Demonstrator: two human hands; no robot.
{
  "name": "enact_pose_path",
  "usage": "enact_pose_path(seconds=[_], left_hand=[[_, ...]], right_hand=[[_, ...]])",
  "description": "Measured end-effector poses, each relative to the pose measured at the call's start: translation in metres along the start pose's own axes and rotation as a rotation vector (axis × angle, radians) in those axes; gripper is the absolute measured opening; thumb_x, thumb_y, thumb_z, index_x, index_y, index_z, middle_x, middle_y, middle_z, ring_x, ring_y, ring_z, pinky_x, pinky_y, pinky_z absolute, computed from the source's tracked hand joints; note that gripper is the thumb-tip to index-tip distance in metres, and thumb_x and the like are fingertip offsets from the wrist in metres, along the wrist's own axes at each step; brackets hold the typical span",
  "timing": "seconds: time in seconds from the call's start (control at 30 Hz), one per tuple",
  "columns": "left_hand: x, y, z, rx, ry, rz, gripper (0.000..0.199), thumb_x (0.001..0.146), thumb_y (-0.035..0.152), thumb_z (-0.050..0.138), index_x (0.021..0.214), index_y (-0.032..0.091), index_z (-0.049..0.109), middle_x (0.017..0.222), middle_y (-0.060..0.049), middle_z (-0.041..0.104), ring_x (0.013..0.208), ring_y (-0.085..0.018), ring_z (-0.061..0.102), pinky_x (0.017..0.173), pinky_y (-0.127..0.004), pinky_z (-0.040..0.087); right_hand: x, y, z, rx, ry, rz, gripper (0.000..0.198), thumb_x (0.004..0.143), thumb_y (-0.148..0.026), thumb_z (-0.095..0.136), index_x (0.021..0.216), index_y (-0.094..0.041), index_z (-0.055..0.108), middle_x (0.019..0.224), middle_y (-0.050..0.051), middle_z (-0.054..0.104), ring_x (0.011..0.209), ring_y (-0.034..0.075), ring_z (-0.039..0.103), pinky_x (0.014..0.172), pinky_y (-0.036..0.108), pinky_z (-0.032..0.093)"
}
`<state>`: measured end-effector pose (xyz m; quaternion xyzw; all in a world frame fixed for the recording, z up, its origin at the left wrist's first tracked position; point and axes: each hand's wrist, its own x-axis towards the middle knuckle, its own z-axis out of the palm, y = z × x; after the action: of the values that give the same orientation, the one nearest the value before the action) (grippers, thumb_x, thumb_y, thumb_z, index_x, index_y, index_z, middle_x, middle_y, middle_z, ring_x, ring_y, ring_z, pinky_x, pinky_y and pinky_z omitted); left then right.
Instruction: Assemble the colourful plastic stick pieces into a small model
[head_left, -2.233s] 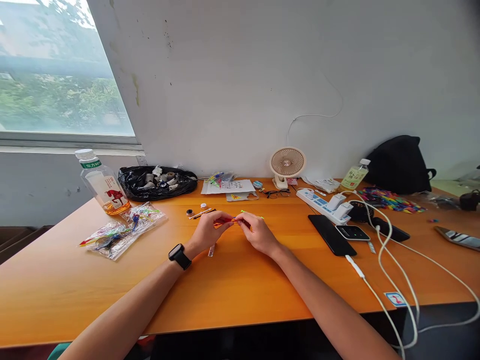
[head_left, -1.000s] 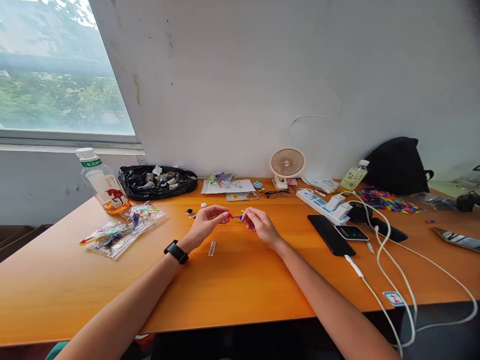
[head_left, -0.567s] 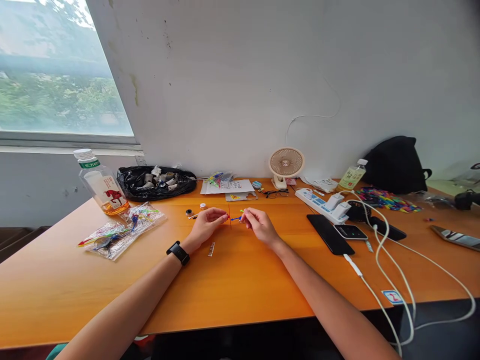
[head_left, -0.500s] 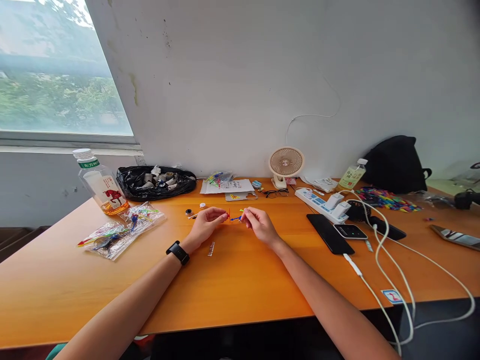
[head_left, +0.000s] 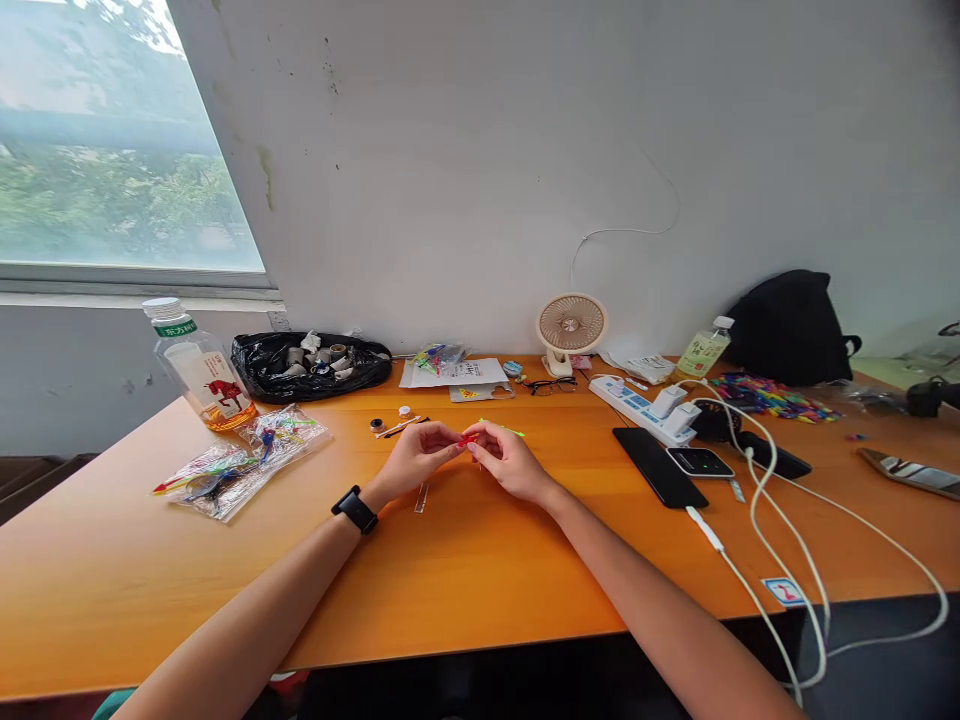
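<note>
Left hand [head_left: 415,461] and right hand [head_left: 507,463] are brought together fingertip to fingertip above the middle of the table [head_left: 465,560], both pinched on one small red plastic piece [head_left: 467,438]. The piece is held just off the tabletop, between the two thumbs. Its exact shape is too small to tell.

Step judged as joining or seating tiny parts. Best done with the forearms rested on the table, the piece kept low over the wood so a dropped part is not lost, and pressure applied straight along the joint rather than bent.

A thin green stick [head_left: 504,429] lies just behind the right hand. A small clear strip [head_left: 421,497] lies just in front of the left hand. More small bits [head_left: 395,424] sit toward the back edge.

Left edge: a clear bag of coloured parts [head_left: 238,458] and a bottle [head_left: 196,365]. Back edge: a black bag [head_left: 311,363], papers [head_left: 454,373], a small fan [head_left: 570,328]. Right half: a power strip [head_left: 645,403], two phones [head_left: 676,466], white cables [head_left: 780,500], a black backpack [head_left: 793,327]. White wall behind, window at upper left.
</note>
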<state>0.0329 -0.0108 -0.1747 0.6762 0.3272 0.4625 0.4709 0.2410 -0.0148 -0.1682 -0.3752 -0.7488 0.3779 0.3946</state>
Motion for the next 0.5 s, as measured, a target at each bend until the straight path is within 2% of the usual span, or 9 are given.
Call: enact_pose_path(seconds=[0.1, 0.2, 0.3, 0.37, 0.43, 0.5], left_hand=[[0.002, 0.005, -0.013, 0.288, 0.048, 0.067, 0.025, 0.09, 0.042, 0.069, 0.096, 0.02, 0.077, 0.1, -0.009, 0.079, 0.094, -0.025, 0.072, 0.088, -0.039, 0.056], [0.005, 0.008, -0.035, 0.635, 0.236, 0.159, 0.017, 0.09, 0.033, 0.064, 0.097, 0.023, 0.076, 0.103, -0.008, 0.077, 0.101, -0.027, 0.067, 0.093, -0.041, 0.051], [0.006, 0.005, -0.062, 0.901, 0.332, 0.087, 0.021, 0.085, 0.028, 0.063, 0.103, 0.023, 0.073, 0.11, -0.008, 0.072, 0.103, -0.029, 0.062, 0.094, -0.042, 0.047], [0.005, -0.001, -0.077, 1.022, 0.326, -0.035, 0.03, 0.079, 0.029, 0.066, 0.108, 0.023, 0.072, 0.115, -0.01, 0.069, 0.104, -0.031, 0.059, 0.093, -0.043, 0.046], [0.003, -0.008, -0.088, 1.086, 0.266, -0.122, 0.039, 0.076, 0.032, 0.067, 0.114, 0.022, 0.071, 0.117, -0.012, 0.066, 0.106, -0.033, 0.058, 0.094, -0.044, 0.046], [0.002, -0.014, -0.093, 1.096, 0.201, -0.147, 0.041, 0.078, 0.036, 0.065, 0.116, 0.021, 0.072, 0.113, -0.013, 0.065, 0.103, -0.032, 0.058, 0.094, -0.045, 0.045]], right_hand=[[-0.001, 0.002, -0.002, -0.124, -0.019, -0.026, 0.019, 0.096, -0.035, 0.062, 0.105, -0.02, 0.067, 0.082, 0.002, 0.068, 0.071, 0.015, 0.061, 0.065, 0.027, 0.047], [-0.004, 0.003, -0.004, -0.358, -0.093, -0.085, 0.014, 0.095, -0.029, 0.064, 0.105, -0.021, 0.07, 0.08, 0.001, 0.068, 0.07, 0.016, 0.061, 0.068, 0.029, 0.047], [-0.007, -0.001, -0.006, -0.57, -0.074, -0.186, 0.022, 0.096, -0.028, 0.065, 0.116, -0.023, 0.071, 0.098, 0.006, 0.068, 0.088, 0.02, 0.063, 0.082, 0.035, 0.05], [-0.009, -0.004, -0.005, -0.685, -0.053, -0.268, 0.036, 0.096, -0.029, 0.065, 0.132, -0.025, 0.066, 0.123, 0.011, 0.064, 0.112, 0.026, 0.06, 0.098, 0.042, 0.048], [-0.011, -0.006, -0.005, -0.778, -0.083, -0.331, 0.046, 0.098, -0.03, 0.062, 0.144, -0.03, 0.057, 0.144, 0.012, 0.054, 0.132, 0.03, 0.049, 0.112, 0.051, 0.039], [-0.01, -0.003, -0.004, -0.821, -0.129, -0.345, 0.045, 0.101, -0.029, 0.056, 0.146, -0.032, 0.054, 0.151, 0.009, 0.051, 0.14, 0.031, 0.042, 0.118, 0.057, 0.03]])
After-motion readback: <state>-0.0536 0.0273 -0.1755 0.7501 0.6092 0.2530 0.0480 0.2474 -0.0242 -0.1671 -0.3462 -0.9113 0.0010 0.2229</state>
